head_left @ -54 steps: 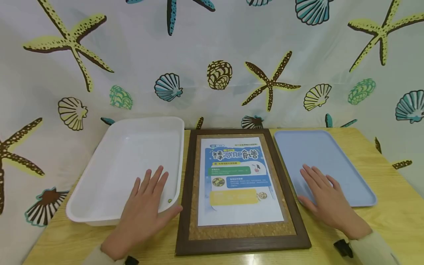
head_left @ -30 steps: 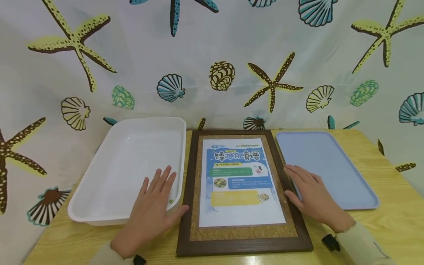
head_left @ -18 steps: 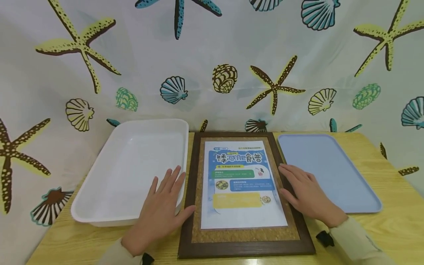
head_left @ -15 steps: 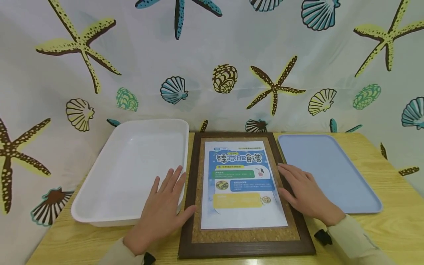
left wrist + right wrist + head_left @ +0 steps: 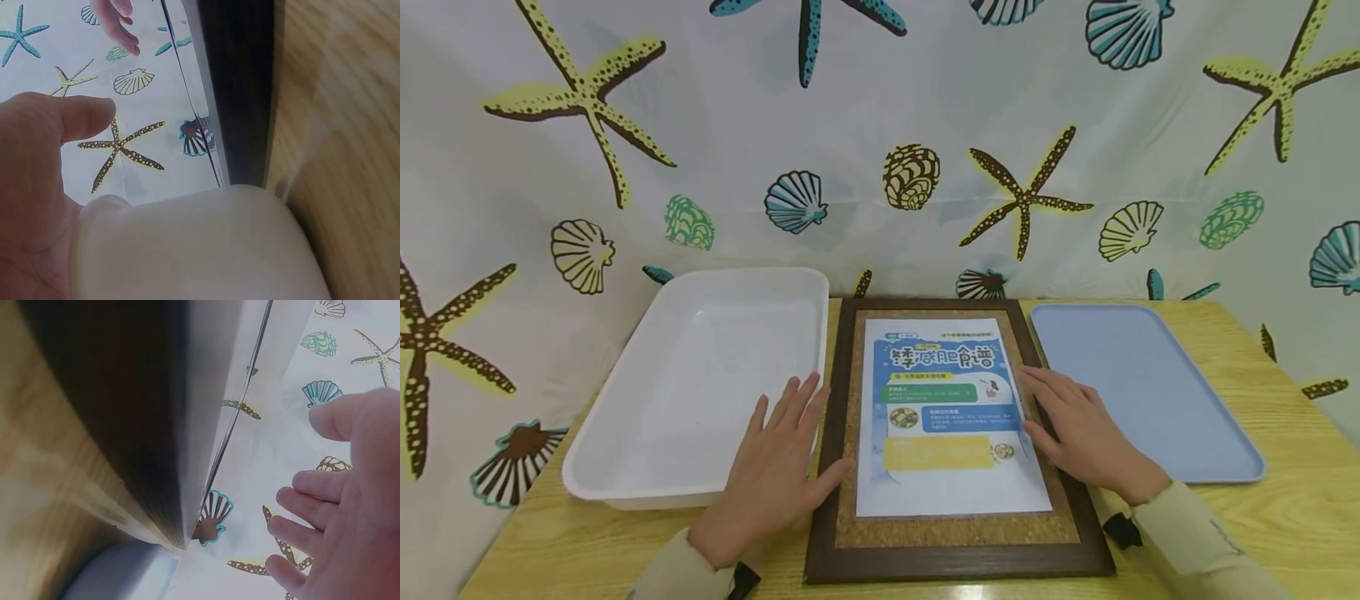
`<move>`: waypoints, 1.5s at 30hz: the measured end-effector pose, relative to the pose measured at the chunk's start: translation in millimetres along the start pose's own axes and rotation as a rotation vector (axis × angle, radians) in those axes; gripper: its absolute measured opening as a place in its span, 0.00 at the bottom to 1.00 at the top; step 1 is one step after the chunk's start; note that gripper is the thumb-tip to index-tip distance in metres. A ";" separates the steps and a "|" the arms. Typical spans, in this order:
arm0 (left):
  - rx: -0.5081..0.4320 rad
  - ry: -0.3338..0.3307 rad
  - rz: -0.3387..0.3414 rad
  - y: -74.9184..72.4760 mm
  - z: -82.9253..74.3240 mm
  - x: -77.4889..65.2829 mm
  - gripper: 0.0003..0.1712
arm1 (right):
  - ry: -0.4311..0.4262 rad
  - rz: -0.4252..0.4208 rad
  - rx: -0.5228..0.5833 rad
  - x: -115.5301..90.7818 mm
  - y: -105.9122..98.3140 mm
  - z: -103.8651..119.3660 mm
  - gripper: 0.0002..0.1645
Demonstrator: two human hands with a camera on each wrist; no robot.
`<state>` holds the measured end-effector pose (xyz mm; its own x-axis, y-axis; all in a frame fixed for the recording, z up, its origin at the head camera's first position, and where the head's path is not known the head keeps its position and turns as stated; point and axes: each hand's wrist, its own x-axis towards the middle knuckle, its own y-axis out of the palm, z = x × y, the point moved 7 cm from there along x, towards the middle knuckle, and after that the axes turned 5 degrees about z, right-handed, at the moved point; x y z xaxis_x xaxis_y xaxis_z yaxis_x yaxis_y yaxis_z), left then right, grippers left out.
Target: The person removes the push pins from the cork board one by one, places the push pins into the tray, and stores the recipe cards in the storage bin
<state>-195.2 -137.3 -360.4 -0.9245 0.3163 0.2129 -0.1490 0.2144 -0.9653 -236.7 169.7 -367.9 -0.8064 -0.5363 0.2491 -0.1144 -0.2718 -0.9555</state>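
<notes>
A dark-framed cork board [image 5: 962, 562] lies flat, carrying a printed poster [image 5: 955, 496] with Chinese lettering. My left hand [image 5: 775, 471], fingers spread, is over the right front corner of a white plastic basin [image 5: 700, 383], its thumb reaching across the board's left edge. On the other side, my right hand [image 5: 1078, 433] extends over the board's right edge, fingertips at the poster's margin. The left wrist view has the left hand [image 5: 37, 169] empty beside the basin's corner [image 5: 194, 250]. In the right wrist view, the right hand [image 5: 337, 512] shows an empty palm beside the frame [image 5: 125, 381].
A light blue shallow tray [image 5: 1135, 375] lies right of the board. Everything stands on a yellowish wood-grain table [image 5: 1300, 500]. A white cloth [image 5: 850, 108] printed with starfish and shells hangs behind it.
My right hand has moved left from over the blue tray to the board's right edge. My left hand has shifted right until its thumb overlaps the frame. The camera view has shifted slightly.
</notes>
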 end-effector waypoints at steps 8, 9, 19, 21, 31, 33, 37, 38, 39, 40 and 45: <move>-0.025 -0.013 0.011 0.6 -3.3 4.0 0.49 | 0.005 0.019 0.006 3.1 0.2 -0.2 0.34; -0.030 -0.014 0.014 0.6 -3.5 4.8 0.49 | 0.006 0.022 0.009 3.5 0.5 -0.6 0.34; -0.056 -0.007 0.030 2.5 -3.1 12.7 0.48 | 0.008 0.045 0.037 8.1 0.9 1.6 0.36; -0.059 -0.005 0.033 3.6 -2.8 13.5 0.48 | 0.001 0.038 0.034 9.4 0.2 3.2 0.36; -0.052 -0.016 0.067 7.5 -3.7 17.5 0.50 | -0.010 0.054 0.049 16.7 -1.0 9.6 0.35; -0.043 -0.020 0.078 8.5 -3.3 18.1 0.51 | -0.018 0.056 0.058 18.2 -1.1 11.8 0.35; -0.037 -0.025 0.096 10.0 -1.6 18.7 0.52 | -0.035 0.067 0.081 24.0 1.4 16.0 0.35; -0.037 -0.023 0.100 10.2 -1.6 18.8 0.51 | -0.036 0.070 0.083 25.7 2.2 16.8 0.35; -0.040 -0.021 0.106 11.0 -1.6 19.2 0.51 | -0.035 0.073 0.085 27.2 2.9 17.1 0.35; -0.044 -0.018 0.113 11.8 -2.0 19.7 0.50 | -0.032 0.074 0.086 28.5 3.5 17.3 0.35; -0.080 0.008 0.127 14.3 -6.3 23.1 0.47 | -0.020 0.070 0.091 33.3 5.8 17.6 0.34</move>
<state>-216.5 -121.1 -368.3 -0.9312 0.3530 0.0912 -0.0022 0.2446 -0.9696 -254.0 136.2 -362.4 -0.7986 -0.5725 0.1859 -0.0040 -0.3037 -0.9528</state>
